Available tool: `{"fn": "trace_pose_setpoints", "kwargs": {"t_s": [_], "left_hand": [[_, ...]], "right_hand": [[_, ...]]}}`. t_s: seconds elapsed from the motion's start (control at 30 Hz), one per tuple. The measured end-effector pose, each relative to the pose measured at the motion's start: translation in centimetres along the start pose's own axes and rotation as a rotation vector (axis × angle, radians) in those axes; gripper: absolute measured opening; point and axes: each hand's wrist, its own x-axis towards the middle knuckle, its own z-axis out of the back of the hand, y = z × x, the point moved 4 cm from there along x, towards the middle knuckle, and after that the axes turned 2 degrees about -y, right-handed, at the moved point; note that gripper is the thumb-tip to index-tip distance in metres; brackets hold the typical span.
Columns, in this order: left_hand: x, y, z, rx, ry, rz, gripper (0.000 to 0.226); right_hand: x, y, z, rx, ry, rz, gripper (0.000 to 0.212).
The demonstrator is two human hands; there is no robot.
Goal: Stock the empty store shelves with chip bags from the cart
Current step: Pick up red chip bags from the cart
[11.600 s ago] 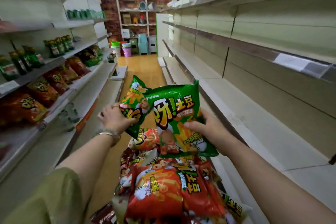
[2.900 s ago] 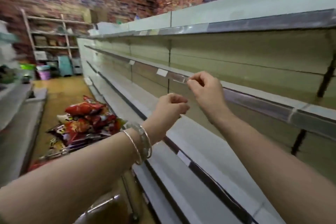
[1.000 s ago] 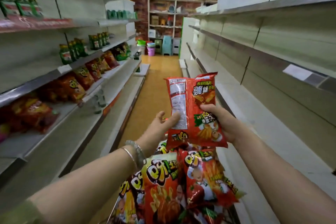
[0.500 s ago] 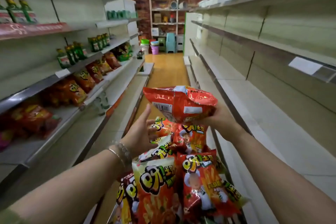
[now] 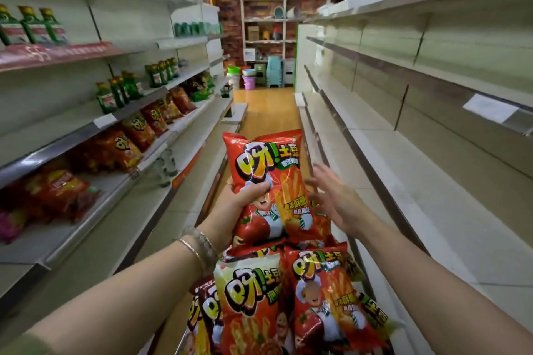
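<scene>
Gripping is done by the left hand [image 5: 236, 202] alone: a red chip bag [image 5: 268, 164] is held upright, with the thumb [image 5: 255, 189] pressed across the printed front at about mid-height and the other fingers hidden behind the film. The bag is held at 12 o'clock of the pile of bags [image 5: 317, 297]. Whether its lower edge rests on that pile or hangs just clear cannot be told. The right hand [image 5: 334, 199] is noted at 3 o'clock of the bag, its fingers [image 5: 323, 173] straight and spread wide, with nothing held. It lies just beside the bag's right edge, but contact cannot be confirmed.

Risks, as judged:
- The grip is one-sided and taken on slick, air-filled film. If the bag is swung toward the empty shelves [image 5: 418, 196] at 3 o'clock before the right hand is closed on it, it may be let slip and dropped.
- If thumb pressure is raised to prevent that, the contents may be crushed.
- The pile is heaped loosely. If the bag's bottom edge is dragged across it, neighbouring bags may be dislodged and spilled.
- If the bag is carried low, it may be snagged on a shelf's front rail.
- If it is stood alone on a bare shelf with no support, it is likely to be tipped forward.

The stocked shelves [image 5: 57, 150] and green bottles [image 5: 115, 94] at 9 o'clock are not involved.
</scene>
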Motion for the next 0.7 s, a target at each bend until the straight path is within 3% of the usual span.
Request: {"fn": "trace_pose_setpoints", "kwargs": {"t_s": [0.03, 0.1, 0.2, 0.27, 0.37, 0.43, 0.5, 0.6, 0.7], "left_hand": [[0.1, 0.1, -0.2, 0.030, 0.000, -0.065, 0.052], [0.5, 0.8, -0.3, 0.069, 0.032, -0.108, 0.073], [1.4, 1.9, 0.4, 0.064, 0.007, -0.012, 0.110], [1.7, 2.2, 1.1, 0.091, -0.027, 0.061, 0.121], [1.5, 2.4, 1.4, 0.210, -0.017, 0.108, 0.107], [1.6, 2.4, 2.0, 0.249, -0.107, 0.079, 0.095], [1.5, 2.3, 2.7, 0.209, -0.191, 0.041, 0.085], [1.4, 2.3, 3.6, 0.200, -0.236, 0.045, 0.069], [1.1, 3.0, 4.0, 0.245, -0.266, 0.083, 0.055]], "right_hand": [[-0.1, -0.7, -0.5, 0.092, 0.073, -0.097, 0.069], [-0.3, -1.7, -1.8, 0.092, 0.157, -0.125, 0.080], [-0.1, -1.9, -2.3, 0.102, 0.068, -0.060, 0.075], [0.5, -1.9, -2.1, 0.104, 0.002, -0.049, 0.070], [1.3, -2.1, -2.5, 0.059, 0.063, -0.078, 0.063], [2.2, -2.6, -1.9, 0.105, 0.064, -0.134, 0.073], [3.6, -3.1, 0.0, 0.079, -0.077, -0.152, 0.074], [5.8, -5.8, 4.4, -0.213, -0.406, -0.271, 0.065], [7.0, -10.3, 6.4, -0.263, -0.491, -0.436, 0.073]]}}
